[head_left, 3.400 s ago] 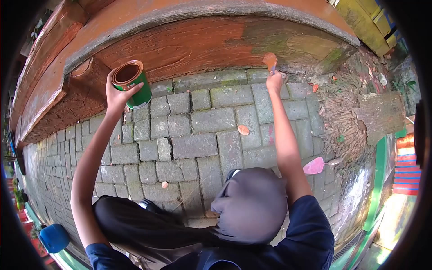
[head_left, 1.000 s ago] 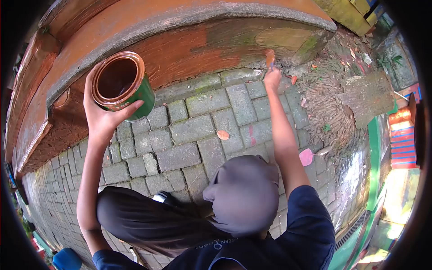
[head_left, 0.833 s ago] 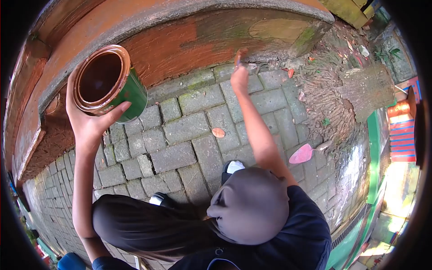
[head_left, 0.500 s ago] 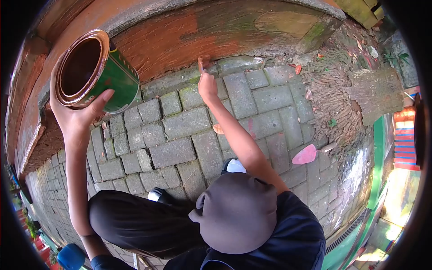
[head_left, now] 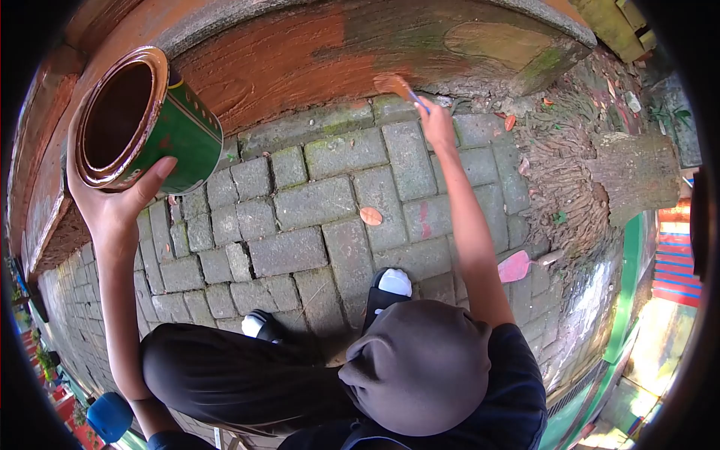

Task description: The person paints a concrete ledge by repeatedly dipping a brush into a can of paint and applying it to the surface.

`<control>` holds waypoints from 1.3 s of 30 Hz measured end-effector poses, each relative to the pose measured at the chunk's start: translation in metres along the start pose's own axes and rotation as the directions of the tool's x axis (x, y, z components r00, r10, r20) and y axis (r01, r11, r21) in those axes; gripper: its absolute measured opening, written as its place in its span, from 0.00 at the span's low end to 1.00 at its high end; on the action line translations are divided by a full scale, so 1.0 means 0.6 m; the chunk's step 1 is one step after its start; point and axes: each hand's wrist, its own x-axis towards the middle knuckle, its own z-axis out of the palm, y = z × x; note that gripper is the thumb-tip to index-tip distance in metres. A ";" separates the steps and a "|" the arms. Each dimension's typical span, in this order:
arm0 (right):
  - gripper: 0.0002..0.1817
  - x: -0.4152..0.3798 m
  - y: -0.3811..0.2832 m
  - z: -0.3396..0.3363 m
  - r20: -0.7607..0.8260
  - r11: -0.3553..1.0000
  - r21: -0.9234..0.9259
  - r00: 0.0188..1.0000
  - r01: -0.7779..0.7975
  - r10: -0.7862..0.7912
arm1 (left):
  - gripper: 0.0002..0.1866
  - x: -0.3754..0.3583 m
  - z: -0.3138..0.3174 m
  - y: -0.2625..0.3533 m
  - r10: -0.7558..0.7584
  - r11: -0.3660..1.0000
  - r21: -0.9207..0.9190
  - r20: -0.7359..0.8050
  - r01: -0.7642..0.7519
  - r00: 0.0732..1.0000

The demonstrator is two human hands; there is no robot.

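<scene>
My left hand [head_left: 112, 206] is wrapped around a green paint can [head_left: 184, 139], thumb across its side. The can is tilted so its brown-stained open mouth faces me. Closed around a thin blue handle, my right hand [head_left: 437, 126] holds a paintbrush [head_left: 394, 85]. Its paint-covered bristles touch the lower part of the low wall [head_left: 262, 64], near the paving. Orange-brown paint covers the wall's left part; the right part is bare, grey and mossy.
Grey paving bricks [head_left: 289, 251] lie below, with a dry leaf [head_left: 370, 216] on them. A pink-bladed trowel [head_left: 514, 266] rests at right near tree roots [head_left: 562, 165]. A dark grey cloth-covered rounded shape [head_left: 420, 367] fills the lower middle. A blue object [head_left: 109, 417] is at lower left.
My right hand and the brush have moved right along the wall's base, and the brush has swung so its bristles point left. My left hand still holds the can, slightly further left in view.
</scene>
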 end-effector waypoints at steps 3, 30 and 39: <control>0.15 0.012 0.063 -0.042 -0.152 0.994 -0.024 0.983 -0.103 0.098 | 0.48 -0.005 -0.003 0.002 -0.008 1.000 0.016 0.003 0.008 1.000; 0.14 -0.126 -0.327 0.188 0.220 0.959 0.265 0.962 0.103 -0.164 | 0.39 0.015 0.034 0.042 0.062 0.998 -0.013 -0.016 -0.063 0.998; 0.16 -0.014 -0.177 0.042 0.187 0.974 -0.018 0.958 0.227 -0.219 | 0.44 0.013 0.002 0.037 0.154 0.984 -0.078 -0.058 -0.159 0.986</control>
